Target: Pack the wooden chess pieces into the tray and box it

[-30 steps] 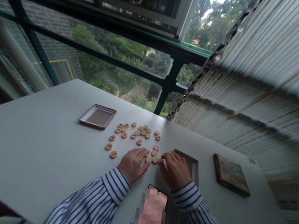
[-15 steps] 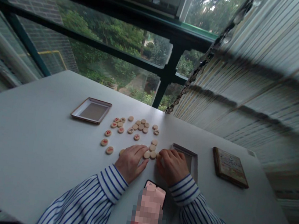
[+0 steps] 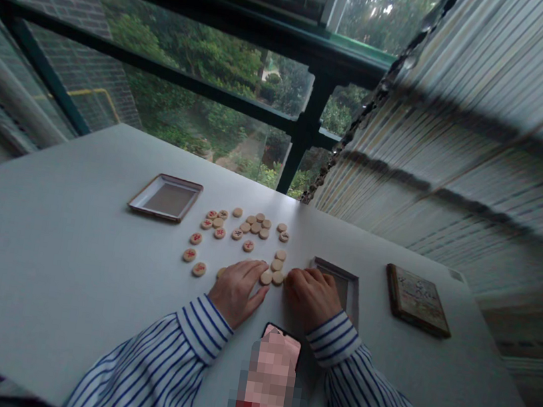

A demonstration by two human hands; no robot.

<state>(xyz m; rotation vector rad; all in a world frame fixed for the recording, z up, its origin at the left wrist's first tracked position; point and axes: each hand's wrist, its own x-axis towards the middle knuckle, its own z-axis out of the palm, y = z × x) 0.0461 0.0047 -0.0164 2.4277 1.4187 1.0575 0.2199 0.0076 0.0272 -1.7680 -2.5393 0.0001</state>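
Round wooden Chinese chess pieces (image 3: pixel 255 227) lie scattered on the white table (image 3: pixel 67 255), some with red or dark characters up, others blank side up. My left hand (image 3: pixel 237 292) rests palm down among them, fingers stretched out and thumb apart. One piece (image 3: pixel 220 272) is partly covered by its left side, and a blank piece (image 3: pixel 266 277) lies by its fingertips. My right hand (image 3: pixel 313 297) is closed, its fingers curled down at a piece mostly hidden beneath the fingertips. A short line of blank pieces (image 3: pixel 277 265) runs between the two hands.
An open tray-like box half (image 3: pixel 189 202) stands at the left back. Another shallow box part (image 3: pixel 353 289) lies behind my right hand. A flat decorated box (image 3: pixel 418 300) is farther right. A phone (image 3: pixel 273 365) lies between my forearms. Window and blinds border the table.
The view has tilted very slightly, shifting everything up a little. My right fingers have curled in more over the piece at their tips. My left hand stays almost still.
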